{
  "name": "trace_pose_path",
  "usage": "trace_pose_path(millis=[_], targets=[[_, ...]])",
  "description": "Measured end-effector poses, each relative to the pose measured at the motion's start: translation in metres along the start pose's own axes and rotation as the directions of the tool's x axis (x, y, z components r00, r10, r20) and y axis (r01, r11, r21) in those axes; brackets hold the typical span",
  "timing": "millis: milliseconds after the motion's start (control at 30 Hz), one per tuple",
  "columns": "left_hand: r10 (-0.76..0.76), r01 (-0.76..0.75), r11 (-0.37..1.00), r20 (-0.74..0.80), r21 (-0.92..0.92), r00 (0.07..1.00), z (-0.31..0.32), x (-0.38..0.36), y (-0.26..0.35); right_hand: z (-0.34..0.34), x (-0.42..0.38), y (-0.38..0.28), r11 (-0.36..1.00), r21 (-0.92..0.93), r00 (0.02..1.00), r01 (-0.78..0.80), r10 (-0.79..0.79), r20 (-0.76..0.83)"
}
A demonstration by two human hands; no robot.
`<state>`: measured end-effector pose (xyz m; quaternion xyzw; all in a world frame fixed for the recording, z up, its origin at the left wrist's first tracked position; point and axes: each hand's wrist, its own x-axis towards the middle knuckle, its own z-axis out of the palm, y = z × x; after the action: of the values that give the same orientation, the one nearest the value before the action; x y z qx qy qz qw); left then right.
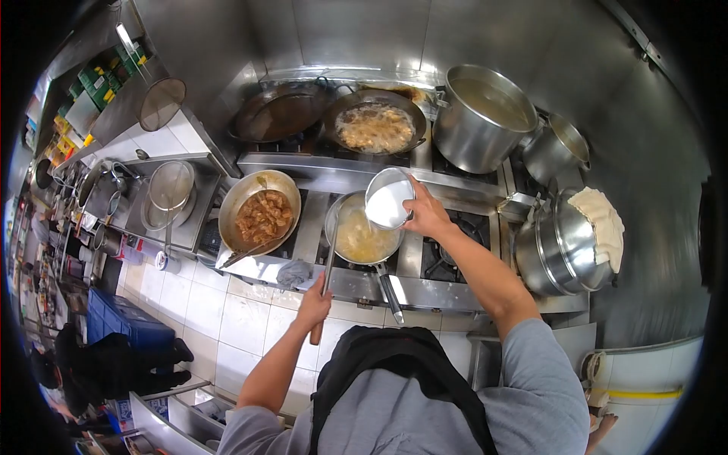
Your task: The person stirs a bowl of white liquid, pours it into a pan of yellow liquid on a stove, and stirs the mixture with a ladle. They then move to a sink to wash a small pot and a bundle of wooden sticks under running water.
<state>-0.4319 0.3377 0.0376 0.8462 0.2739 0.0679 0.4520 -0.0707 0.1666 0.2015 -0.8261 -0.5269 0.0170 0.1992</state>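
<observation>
My right hand (426,209) is closed round the rim of a round metal bowl (388,180) with white contents. The bowl tilts over the right part of a frying pan (349,254), which holds pale yellowish liquid with lumps. My left hand (313,305) grips a long-handled metal utensil (331,256) with a wooden end. Its shaft runs up to the pan's left rim, and its head cannot be made out. The pan's black handle (390,296) points toward my body. Left of it stands a wide pan (292,186) of brown saucy pieces with a utensil in it.
At the back, food bubbles in an oil-filled wok (334,125) beside a dark wok (250,125). Large stockpots (474,129) stand at the back right, and a steel pot (542,250) with a cloth (599,220) is at right. A grey rag (294,273) lies on the front ledge. Another person (114,371) is at lower left.
</observation>
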Motion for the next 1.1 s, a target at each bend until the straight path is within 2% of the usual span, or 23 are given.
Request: trace_pose_path(millis=[33,67,100,133,200,233,300,333,367,467,500,567,600,633,700,867,933,967,1000,1033,1100], targets=[[0.067,-0.066,0.998,-0.034,0.022,0.997,0.001,-0.001,0.014,-0.001,0.0,-0.001,1.0,0.003,1.0,-0.001,0.001,0.003],[-0.179,0.197,0.939,0.086,-0.282,0.98,0.009,-0.007,0.032,-0.002,-0.001,-0.001,1.0,0.006,1.0,-0.003,0.003,0.005],[-0.364,0.451,0.727,0.267,-0.517,0.892,0.01,-0.012,0.058,-0.003,-0.001,-0.002,1.0,0.005,1.0,0.004,-0.004,0.003],[-0.368,0.449,0.726,0.258,-0.52,0.893,0.011,-0.013,0.072,-0.003,-0.002,-0.003,1.0,0.004,1.0,-0.008,0.008,0.0],[-0.283,0.536,0.352,0.459,-0.767,0.842,0.008,-0.014,0.087,0.0,0.0,0.0,1.0,0.01,1.0,-0.007,0.007,0.002],[-0.29,0.533,0.349,0.452,-0.771,0.844,0.001,-0.013,0.09,0.002,0.0,0.004,1.0,-0.007,1.0,0.002,-0.002,-0.005],[-0.197,0.605,-0.18,0.631,-0.776,0.75,-0.008,-0.008,0.095,0.006,0.001,0.006,1.0,-0.025,1.0,0.006,-0.007,-0.012],[-0.146,0.624,-0.254,0.667,-0.739,0.731,-0.015,-0.006,0.096,0.005,0.0,0.006,1.0,-0.02,1.0,0.008,-0.009,-0.021],[-0.142,0.631,-0.253,0.673,-0.733,0.725,-0.02,-0.005,0.098,0.003,-0.002,0.007,1.0,-0.017,0.999,0.007,-0.007,-0.032],[-0.257,0.654,-0.031,0.639,-0.755,0.725,-0.047,-0.012,0.128,0.003,-0.006,0.008,1.0,0.019,0.999,0.006,-0.005,-0.04],[-0.256,0.661,-0.027,0.645,-0.75,0.72,-0.052,-0.011,0.127,0.002,-0.007,0.008,1.0,0.019,0.999,-0.004,0.005,-0.042],[-0.31,0.656,0.331,0.579,-0.678,0.754,-0.064,-0.011,0.123,0.001,-0.008,0.008,1.0,0.014,1.0,-0.02,0.02,-0.009],[-0.342,0.65,0.445,0.554,-0.616,0.759,-0.07,-0.011,0.128,0.0,-0.009,0.008,1.0,0.015,1.0,-0.024,0.024,-0.012],[-0.342,0.651,0.448,0.555,-0.613,0.758,-0.077,-0.015,0.135,0.0,-0.01,0.008,0.999,0.025,0.999,-0.033,0.033,-0.009],[-0.375,0.558,0.709,0.44,-0.431,0.816,-0.088,-0.022,0.147,0.001,-0.011,0.009,0.998,0.035,0.999,-0.043,0.044,-0.008],[-0.37,0.462,0.841,0.322,-0.283,0.871,-0.091,-0.025,0.126,0.003,-0.014,0.011,0.999,0.023,0.999,-0.048,0.049,-0.014],[-0.339,0.417,0.875,0.305,-0.246,0.89,-0.068,-0.014,0.078,0.0,-0.014,0.009,0.998,0.016,0.999,-0.053,0.053,-0.009],[0.006,-0.006,1.0,0.012,0.011,1.0,-0.038,0.0,0.025,0.0,-0.014,0.008,0.998,0.008,0.998,-0.057,0.057,-0.003],[0.222,-0.207,0.963,-0.076,0.171,0.972,-0.018,0.006,-0.002,0.0,-0.014,0.007,0.999,0.008,0.999,-0.054,0.054,-0.001],[0.426,-0.348,0.864,-0.16,0.365,0.891,0.002,0.012,-0.029,0.0,-0.013,0.008,0.999,0.0,0.999,-0.054,0.054,-0.001],[0.378,-0.321,0.908,-0.195,0.268,0.905,0.028,0.013,-0.023,-0.001,-0.012,0.008,0.998,-0.009,0.999,-0.054,0.054,-0.002]])
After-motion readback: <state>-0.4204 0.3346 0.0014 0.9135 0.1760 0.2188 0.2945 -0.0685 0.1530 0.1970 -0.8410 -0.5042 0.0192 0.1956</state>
